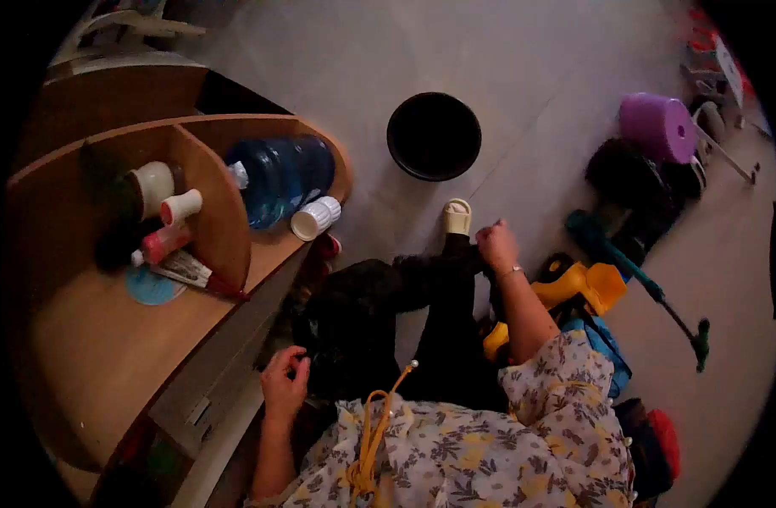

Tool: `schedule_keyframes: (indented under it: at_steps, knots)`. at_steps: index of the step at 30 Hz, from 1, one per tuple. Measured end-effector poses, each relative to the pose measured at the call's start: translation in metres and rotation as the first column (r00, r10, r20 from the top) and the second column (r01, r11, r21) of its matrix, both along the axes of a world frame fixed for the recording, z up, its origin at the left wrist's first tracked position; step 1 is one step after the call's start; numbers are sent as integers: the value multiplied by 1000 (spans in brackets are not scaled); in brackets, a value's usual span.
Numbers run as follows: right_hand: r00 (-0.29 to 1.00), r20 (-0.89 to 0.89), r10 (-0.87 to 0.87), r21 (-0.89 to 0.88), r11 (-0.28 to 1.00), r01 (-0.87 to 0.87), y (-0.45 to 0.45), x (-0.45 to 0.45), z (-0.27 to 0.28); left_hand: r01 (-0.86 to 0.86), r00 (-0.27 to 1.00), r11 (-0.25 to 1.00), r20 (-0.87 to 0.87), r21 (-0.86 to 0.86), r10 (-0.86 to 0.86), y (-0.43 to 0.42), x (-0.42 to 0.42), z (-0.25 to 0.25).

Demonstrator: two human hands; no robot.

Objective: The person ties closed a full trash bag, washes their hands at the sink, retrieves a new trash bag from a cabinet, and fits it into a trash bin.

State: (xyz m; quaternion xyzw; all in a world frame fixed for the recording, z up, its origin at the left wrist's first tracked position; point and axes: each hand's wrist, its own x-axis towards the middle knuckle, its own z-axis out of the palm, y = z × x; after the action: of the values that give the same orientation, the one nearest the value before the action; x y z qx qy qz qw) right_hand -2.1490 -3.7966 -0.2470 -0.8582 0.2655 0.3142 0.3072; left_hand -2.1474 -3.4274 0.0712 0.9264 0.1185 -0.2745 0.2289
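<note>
Dark, fuzzy-looking black cloth (354, 296) lies over my left knee, and a strip of it stretches across to the right. At the strip's right end my right hand (496, 245) is closed, its fingers pinched on the cloth. My left hand (285, 379) is beside the cloth's left edge with its fingers curled toward the thumb. What it holds, if anything, is lost in the dark. Against my black trousers (446, 347) the cloth's outline is hard to make out. A light slipper (457, 218) shows on my foot beyond the strip.
A black bucket (435, 135) stands on the floor ahead. On the left, a wooden shelf unit (108, 356) holds a large blue water bottle (282, 178), a white ribbed cup (317, 218) and small bottles. To the right lie a purple stool (657, 127), a yellow toy (595, 288) and a green-handled stick (629, 267).
</note>
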Motion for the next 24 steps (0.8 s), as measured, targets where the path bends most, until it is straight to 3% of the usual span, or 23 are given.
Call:
schedule_keyframes:
  at_steps: [1, 5, 9, 10, 12, 13, 15, 16, 17, 19, 20, 22, 23, 24]
  knots:
    - [999, -12, 51, -134, 990, -52, -7, 16, -26, -9, 1000, 1000, -13, 19, 9, -8, -3, -10]
    - [998, 51, 25, -1, 1000, -25, -23, 60, -123, 19, 978, 1000, -209, 13, -16, -24, -21, -49]
    - [934, -70, -349, 78, 932, 354, -18, 111, -206, 43, 875, 998, -481, -44, -58, -39, -27, -87]
    - [934, -74, -350, 82, 931, 356, -21, 115, -241, 44, 874, 998, -483, -40, -58, -42, -24, -96]
    - [717, -93, -691, 394, 636, 664, -17, 104, -313, 187, 906, 981, -375, -58, -195, -51, -18, -98]
    - [720, -105, -686, 403, 633, 661, -11, 115, -291, 260, 910, 964, -318, -59, -265, -56, -16, -95]
    - [856, 17, -517, 143, 848, 510, -14, 135, -228, 243, 926, 970, -296, -7, -234, -67, -13, -89]
    - [831, 72, -552, 220, 821, 527, -12, 132, -217, 225, 942, 974, -260, 27, -210, -73, -8, -88]
    - [799, 130, -587, 295, 793, 534, -16, 129, -199, 226, 947, 974, -238, 20, -215, -81, 0, -84]
    - [676, 74, -733, 391, 645, 656, -25, 116, -141, 127, 940, 977, -336, 172, -63, -94, 17, -73]
    - [580, -121, -806, 507, 452, 733, -34, 91, -150, 124, 949, 974, -311, 190, -60, -97, 26, -66]
    - [495, -323, -806, 635, 203, 745, -53, 78, -58, 72, 983, 989, -175, 130, -48, -101, 44, -64]
    - [554, -289, -781, 634, 277, 722, -65, 71, -15, 21, 998, 997, -67, 79, -16, -109, 55, -60]
    - [577, -299, -760, 635, 293, 715, -74, 66, 21, -77, 985, 994, -148, 82, 89, -126, 75, -49]
